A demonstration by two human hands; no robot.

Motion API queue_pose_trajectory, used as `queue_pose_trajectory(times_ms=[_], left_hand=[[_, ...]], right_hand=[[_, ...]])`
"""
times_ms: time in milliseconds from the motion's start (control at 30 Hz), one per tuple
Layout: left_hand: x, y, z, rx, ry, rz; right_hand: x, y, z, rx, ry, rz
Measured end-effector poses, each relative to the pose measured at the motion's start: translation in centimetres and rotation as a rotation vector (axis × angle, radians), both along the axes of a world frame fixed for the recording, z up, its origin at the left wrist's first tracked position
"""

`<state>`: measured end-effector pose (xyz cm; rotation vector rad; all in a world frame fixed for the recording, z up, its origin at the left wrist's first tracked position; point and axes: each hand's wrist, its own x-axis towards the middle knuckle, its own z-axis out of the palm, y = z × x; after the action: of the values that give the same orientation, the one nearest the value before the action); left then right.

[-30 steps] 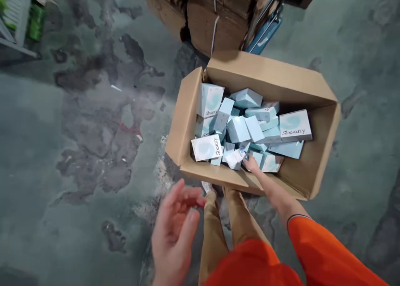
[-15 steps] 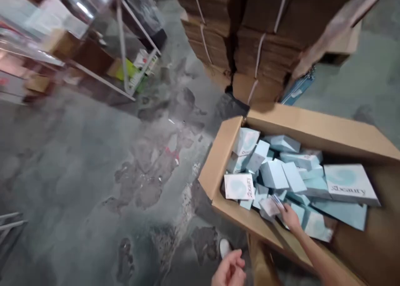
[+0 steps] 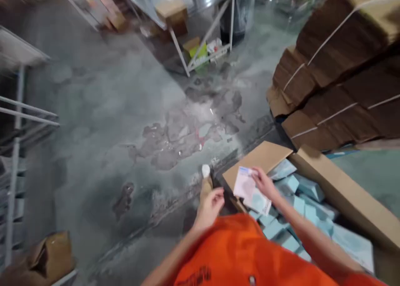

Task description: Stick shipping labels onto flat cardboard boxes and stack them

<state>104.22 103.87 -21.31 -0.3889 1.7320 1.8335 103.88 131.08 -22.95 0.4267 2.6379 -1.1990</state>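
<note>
My right hand (image 3: 265,184) pinches a flat, pale pink packet (image 3: 244,182) with a blue strip at its top. The packet is above the left end of a large cardboard carton (image 3: 350,194). Just below it lies a white box with a pale teal print (image 3: 260,202), partly covered by the packet. Several light blue boxes (image 3: 309,188) lie jumbled inside the carton, some hidden by my right forearm. My left hand (image 3: 211,209) hovers to the left of the carton, its fingers curled together with nothing visible in them.
Strapped stacks of flattened cardboard (image 3: 337,98) stand behind the carton. A metal-legged table (image 3: 204,36) is at the back, and a shelf rack (image 3: 18,152) on the left. An open brown box (image 3: 54,257) sits at lower left. The concrete floor (image 3: 93,140) has worn patches.
My view has swung left. My right hand has lifted the packet from among the blue boxes toward the carton's left end. My left hand stays curled beside the carton.
</note>
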Motion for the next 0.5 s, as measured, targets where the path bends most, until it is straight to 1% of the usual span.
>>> queue_pose_trajectory(times_ms=[33, 100, 167, 233, 300, 367, 433, 500], left_hand=[[-2.8, -1.0, 0.1, 0.0, 0.033, 0.009], [-9.2, -2.7, -0.5, 0.0, 0.074, 0.068], [-15.9, -4.2, -1.3, 0.047, 0.062, 0.098], [-22.5, -5.5, -1.7, 0.143, -0.01, 0.106], [-28.5, -6.6, -1.7, 0.25, -0.085, 0.098], [-33.9, -7.3, -1.5, 0.314, -0.119, 0.07], [-38.6, -7.6, -1.3, 0.325, -0.123, 0.083], [-42.9, -7.6, -1.0, 0.336, -0.119, 0.157]], right_hand=[[-3.9, -1.5, 1.2, -0.007, 0.047, 0.012], [-11.5, -4.2, 2.6, -0.101, 0.099, 0.043], [-18.5, -7.0, 3.2, -0.212, 0.087, 0.01], [-24.7, -10.1, 3.5, -0.316, 0.063, -0.036], [-30.4, -13.3, 3.8, -0.372, 0.043, -0.04], [-35.5, -15.7, 4.0, -0.38, 0.024, 0.009], [-40.1, -17.2, 4.3, -0.403, 0.005, 0.034], [-43.9, -17.7, 4.6, -0.501, -0.019, -0.032]])
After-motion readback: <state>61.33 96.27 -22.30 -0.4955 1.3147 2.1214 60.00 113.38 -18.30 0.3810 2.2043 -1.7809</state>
